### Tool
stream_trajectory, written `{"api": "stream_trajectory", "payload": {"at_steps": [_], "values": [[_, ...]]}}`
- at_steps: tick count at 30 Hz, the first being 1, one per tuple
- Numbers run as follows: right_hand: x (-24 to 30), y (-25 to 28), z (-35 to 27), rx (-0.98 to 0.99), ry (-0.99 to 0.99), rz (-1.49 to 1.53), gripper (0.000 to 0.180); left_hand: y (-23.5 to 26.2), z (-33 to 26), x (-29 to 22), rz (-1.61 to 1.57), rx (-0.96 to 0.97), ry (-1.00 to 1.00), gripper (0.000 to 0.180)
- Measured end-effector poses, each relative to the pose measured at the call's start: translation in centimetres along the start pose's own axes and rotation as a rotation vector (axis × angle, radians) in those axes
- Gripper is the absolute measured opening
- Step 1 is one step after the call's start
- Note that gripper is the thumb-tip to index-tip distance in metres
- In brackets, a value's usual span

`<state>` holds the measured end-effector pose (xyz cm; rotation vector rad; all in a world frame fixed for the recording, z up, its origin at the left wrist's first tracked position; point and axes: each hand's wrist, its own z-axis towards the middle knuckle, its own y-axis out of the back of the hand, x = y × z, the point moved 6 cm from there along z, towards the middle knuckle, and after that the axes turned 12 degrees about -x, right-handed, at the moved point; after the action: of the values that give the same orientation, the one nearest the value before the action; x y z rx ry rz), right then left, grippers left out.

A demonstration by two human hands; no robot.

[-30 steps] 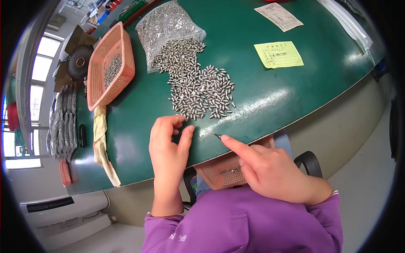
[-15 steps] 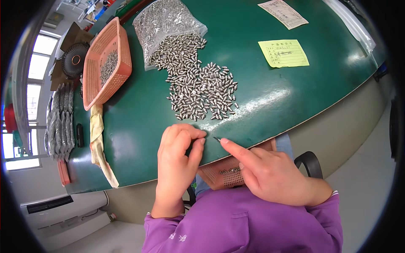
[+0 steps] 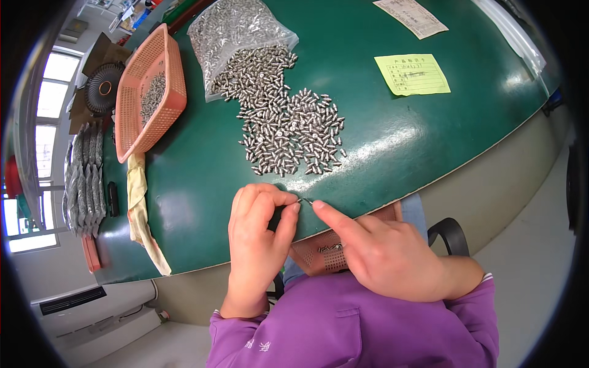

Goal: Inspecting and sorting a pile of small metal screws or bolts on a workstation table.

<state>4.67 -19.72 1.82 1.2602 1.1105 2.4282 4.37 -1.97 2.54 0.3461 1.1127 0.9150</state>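
My left hand [image 3: 257, 239] rests at the near edge of the green table [image 3: 202, 178], fingers curled, thumb and forefinger pinched together on a small metal part that is mostly hidden. My right hand [image 3: 380, 257] comes in from the right, its forefinger stretched out and pinching a thin silvery pin [image 3: 305, 200]. The pin's tip meets my left fingertips. A loose heap of small silver metal parts [image 3: 288, 132] lies on the table just beyond my hands.
A clear plastic bag of the same parts [image 3: 230, 30] spills into the heap. An orange mesh basket [image 3: 144, 116] stands at the left, a cloth strip [image 3: 144, 214] below it. Yellow [image 3: 412, 75] and white [image 3: 411, 16] paper slips lie far right. A small basket [image 3: 325, 254] sits under the table edge.
My left hand has curled from fingers spread upward into a pinch and closed in on my right fingertip. My right hand has stayed almost still.
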Motion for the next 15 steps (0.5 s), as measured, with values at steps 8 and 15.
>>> {"api": "stream_trajectory", "payload": {"at_steps": [8, 15], "values": [[0.48, -0.16, 0.16, 0.079, -0.082, 0.003, 0.066, 0.01, 0.07, 0.34, -0.003, -0.011, 0.006, 0.017], [0.73, -0.20, 0.56, 0.055, 0.015, -0.026, 0.070, -0.05, 0.30, 0.47, -0.027, 0.000, 0.025, 0.016]]}}
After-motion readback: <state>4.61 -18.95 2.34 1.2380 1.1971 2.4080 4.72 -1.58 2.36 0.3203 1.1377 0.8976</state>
